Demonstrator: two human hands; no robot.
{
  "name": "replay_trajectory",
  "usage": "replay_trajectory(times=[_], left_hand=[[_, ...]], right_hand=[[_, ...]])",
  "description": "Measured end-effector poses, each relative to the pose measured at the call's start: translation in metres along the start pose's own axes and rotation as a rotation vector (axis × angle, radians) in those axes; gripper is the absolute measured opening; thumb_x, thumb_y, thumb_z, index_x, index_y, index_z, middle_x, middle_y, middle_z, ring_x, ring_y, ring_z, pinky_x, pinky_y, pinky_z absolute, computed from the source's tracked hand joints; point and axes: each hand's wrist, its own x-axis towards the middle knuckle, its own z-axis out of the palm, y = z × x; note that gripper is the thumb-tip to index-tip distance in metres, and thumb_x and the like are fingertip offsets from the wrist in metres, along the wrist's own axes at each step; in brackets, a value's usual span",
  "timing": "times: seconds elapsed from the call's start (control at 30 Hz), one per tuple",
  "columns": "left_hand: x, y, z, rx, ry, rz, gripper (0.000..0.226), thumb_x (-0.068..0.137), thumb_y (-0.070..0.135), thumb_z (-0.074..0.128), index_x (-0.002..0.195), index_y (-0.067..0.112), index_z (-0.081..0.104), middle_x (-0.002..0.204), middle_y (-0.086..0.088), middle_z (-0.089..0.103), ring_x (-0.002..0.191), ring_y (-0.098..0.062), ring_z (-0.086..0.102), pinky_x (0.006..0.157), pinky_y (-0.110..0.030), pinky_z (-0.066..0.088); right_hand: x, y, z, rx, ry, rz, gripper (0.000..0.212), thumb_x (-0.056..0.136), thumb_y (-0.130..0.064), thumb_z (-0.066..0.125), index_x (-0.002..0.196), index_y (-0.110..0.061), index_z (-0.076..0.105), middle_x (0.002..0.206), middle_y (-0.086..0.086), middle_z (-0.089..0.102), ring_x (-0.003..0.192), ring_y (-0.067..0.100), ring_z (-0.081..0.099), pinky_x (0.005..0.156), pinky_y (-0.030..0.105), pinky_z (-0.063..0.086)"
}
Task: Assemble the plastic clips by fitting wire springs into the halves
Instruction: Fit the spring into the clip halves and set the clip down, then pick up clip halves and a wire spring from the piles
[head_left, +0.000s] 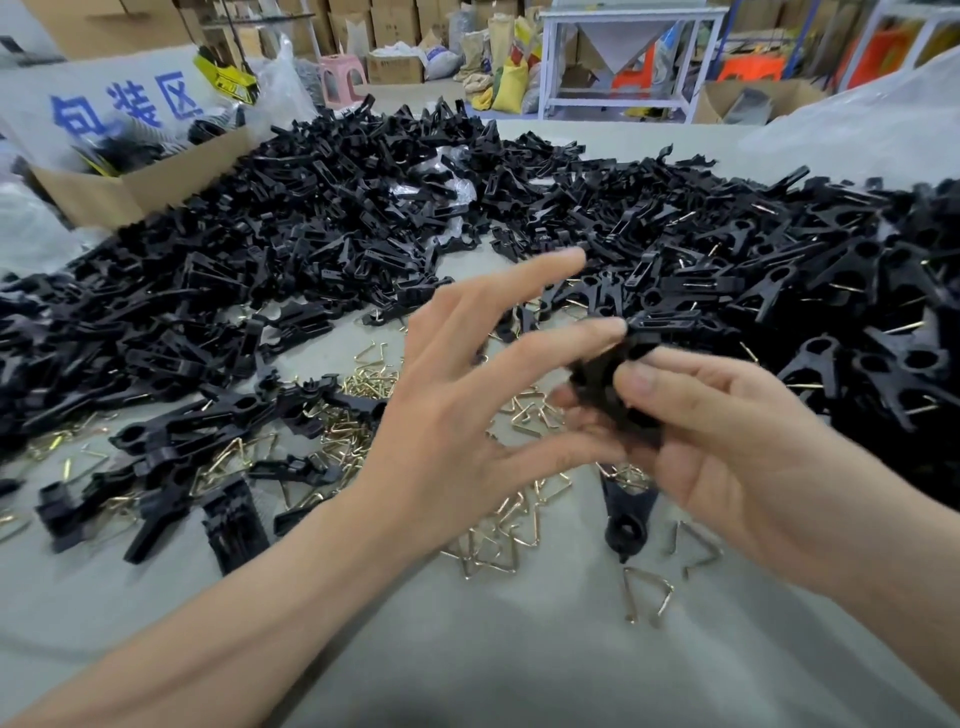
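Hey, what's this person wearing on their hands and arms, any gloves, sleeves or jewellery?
No gloves: the left hand and right hand are bare, nails short and unpainted. The left forearm and right forearm are bare to the frame's edge, so no sleeve shows. No watch, ring or wristband is visible; blur softens the fingers.

Motion-blurred black clip (623, 364) half hidden behind fingers of right hand (727, 447); clip pile (311, 234) cropped at both side edges.

We see bright, even light, with one soft shadow on the table (519, 670) nearer to us than the hands. Motion blur smears the right hand (737, 457), the left hand (457, 415) and the black clip (613, 387) between them.
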Motion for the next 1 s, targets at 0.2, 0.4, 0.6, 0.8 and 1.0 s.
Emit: replay_trajectory(times=[0.2,0.4,0.6,0.8,1.0], left_hand=[[0.002,-0.014,-0.003,-0.029,0.076,-0.371,0.048,0.086,0.02,0.066,0.128,0.036,0.05,0.074,0.014,0.062,0.085,-0.002,0.061,0.099,-0.008,0.031],[0.003,-0.037,-0.016,-0.043,0.164,-0.536,0.036,0.097,0.019,0.054,0.129,0.037,0.054,0.056,0.001,0.05,0.045,-0.007,0.037,0.046,-0.018,0.033],[0.0,-0.065,-0.024,0.399,-0.168,-0.689,0.061,0.094,0.025,0.057,0.148,0.034,0.03,0.131,0.0,0.054,0.123,-0.022,0.043,0.108,-0.049,0.031],[-0.006,-0.067,-0.015,0.458,-0.669,-0.538,0.049,0.093,0.061,0.013,0.141,0.058,0.024,0.156,0.012,0.025,0.145,-0.013,0.018,0.12,-0.045,0.01],[-0.003,-0.065,-0.011,0.388,-0.447,-0.49,0.039,0.097,0.05,0.034,0.116,0.033,0.063,0.108,0.005,0.069,0.099,-0.016,0.061,0.093,-0.038,0.044]], right_hand=[[0.006,-0.032,-0.043,-0.291,0.251,-0.275,0.039,0.06,-0.024,0.078,0.099,-0.018,0.075,0.104,0.008,0.072,0.09,0.019,0.07,0.077,0.025,0.056],[0.016,-0.072,-0.104,-1.385,0.657,-0.44,0.044,0.074,-0.052,0.05,0.118,-0.056,0.053,0.132,0.001,0.055,0.122,0.024,0.052,0.105,0.044,0.041],[0.009,-0.041,-0.077,-1.522,0.769,-0.424,0.05,0.079,-0.038,0.067,0.125,-0.037,0.049,0.155,0.009,0.019,0.144,0.038,0.011,0.113,0.059,0.01],[0.007,0.018,-0.022,-1.619,0.362,-0.504,0.037,0.085,-0.033,0.057,0.121,-0.023,0.063,0.155,0.012,0.024,0.145,0.032,0.007,0.112,0.05,0.005],[0.003,0.044,-0.018,-1.603,0.175,-0.532,0.045,0.093,-0.048,0.036,0.119,-0.024,0.063,0.149,0.007,0.037,0.145,0.026,0.014,0.109,0.043,0.013]])
